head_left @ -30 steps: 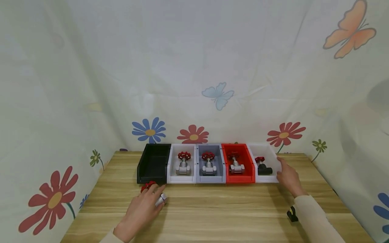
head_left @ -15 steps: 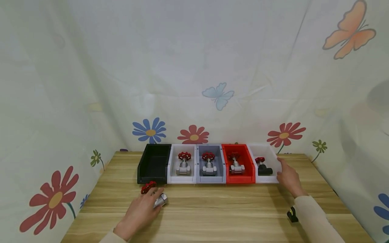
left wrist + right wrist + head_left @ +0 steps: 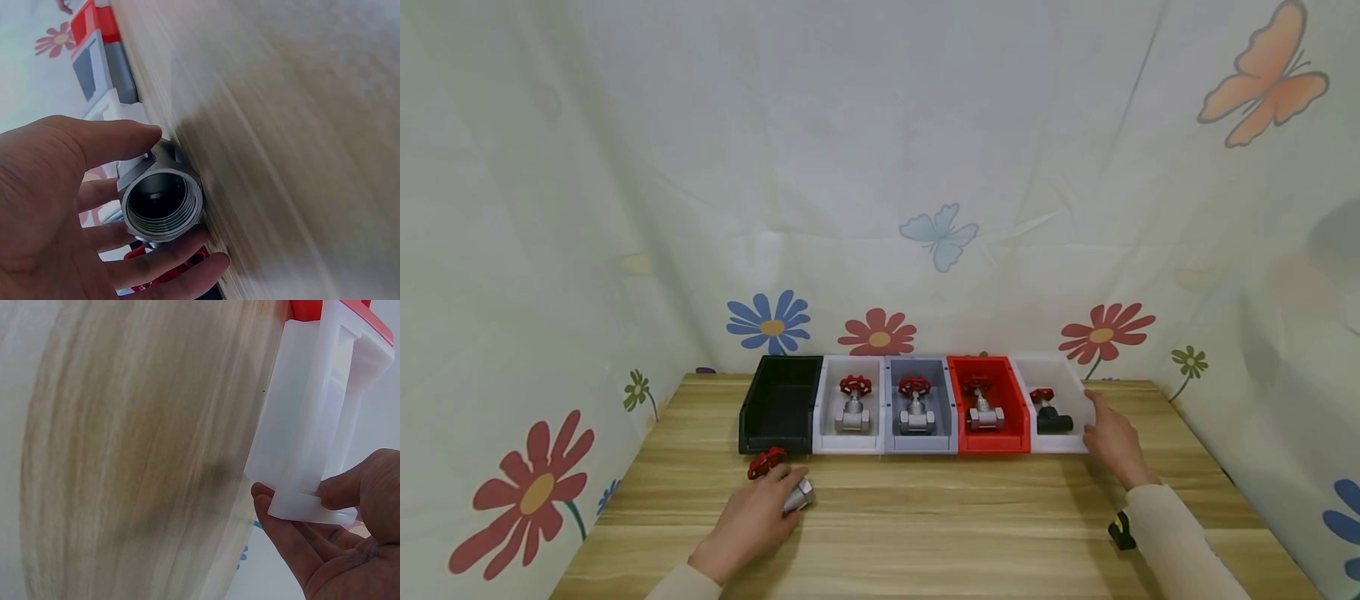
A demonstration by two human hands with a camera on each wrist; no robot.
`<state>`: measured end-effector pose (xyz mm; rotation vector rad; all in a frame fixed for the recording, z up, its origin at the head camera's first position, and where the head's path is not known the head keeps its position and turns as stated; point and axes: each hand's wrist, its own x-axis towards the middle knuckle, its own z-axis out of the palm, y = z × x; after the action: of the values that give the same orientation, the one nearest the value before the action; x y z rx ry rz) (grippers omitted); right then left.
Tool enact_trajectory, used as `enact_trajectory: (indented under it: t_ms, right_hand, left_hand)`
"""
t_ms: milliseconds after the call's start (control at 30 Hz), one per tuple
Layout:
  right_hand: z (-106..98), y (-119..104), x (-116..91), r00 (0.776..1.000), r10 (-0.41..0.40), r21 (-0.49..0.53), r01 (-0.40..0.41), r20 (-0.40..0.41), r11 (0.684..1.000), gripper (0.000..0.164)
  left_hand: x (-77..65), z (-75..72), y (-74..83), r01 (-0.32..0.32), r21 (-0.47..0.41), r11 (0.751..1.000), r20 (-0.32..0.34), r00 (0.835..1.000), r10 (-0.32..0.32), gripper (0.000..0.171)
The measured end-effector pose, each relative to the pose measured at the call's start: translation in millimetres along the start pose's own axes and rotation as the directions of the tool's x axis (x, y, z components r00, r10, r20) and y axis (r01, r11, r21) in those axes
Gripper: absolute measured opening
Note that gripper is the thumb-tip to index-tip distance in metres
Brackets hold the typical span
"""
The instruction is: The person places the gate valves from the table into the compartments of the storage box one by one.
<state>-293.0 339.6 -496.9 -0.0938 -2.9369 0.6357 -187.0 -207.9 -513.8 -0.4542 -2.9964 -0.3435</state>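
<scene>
On the table, a silver gate valve with a red handwheel lies in front of the black bin. My left hand grips it, the thumb on one side of the body and fingers on the other. In the left wrist view the valve's threaded opening faces the camera; the fingers partly hide its handwheel. My right hand pinches the front corner of the rightmost white bin between thumb and fingers. Inside that bin sits a black valve with a red handle.
The bins stand side by side at the back: the black bin holds nothing, while another white bin, the grey-blue bin and the red bin each hold a silver valve. A small black-and-yellow object lies beside my right sleeve.
The left hand's fingers have drawn back slightly and bent around the valve, uncovering more of its handwheel. The valve has barely shifted. My right hand stays at the white bin.
</scene>
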Motion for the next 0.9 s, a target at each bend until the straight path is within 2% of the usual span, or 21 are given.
enact_trajectory:
  t_ms: [300, 533, 900]
  right_hand:
    - [0.2, 0.3, -0.2, 1.0, 0.008, -0.003, -0.008, 0.016, 1.0, 0.062]
    - [-0.6, -0.1, -0.4, 1.0, -0.002, -0.002, 0.002, 0.002, 1.0, 0.063]
    - [-0.4, -0.7, 0.7, 0.999, 0.029, 0.012, -0.029, 0.025, 1.0, 0.063]
  left_hand:
    - [3.3, 3.0, 1.7, -0.018, 0.023, 1.0, -0.018, 1.0, 0.018, 0.058]
    - [4.3, 5.8, 5.0, -0.007, 0.051, 0.999, -0.075, 0.997, 0.01, 0.055]
    - [4.7, 5.4, 9.2, 0.006, 0.037, 0.999, -0.107, 0.994, -0.002, 0.038]
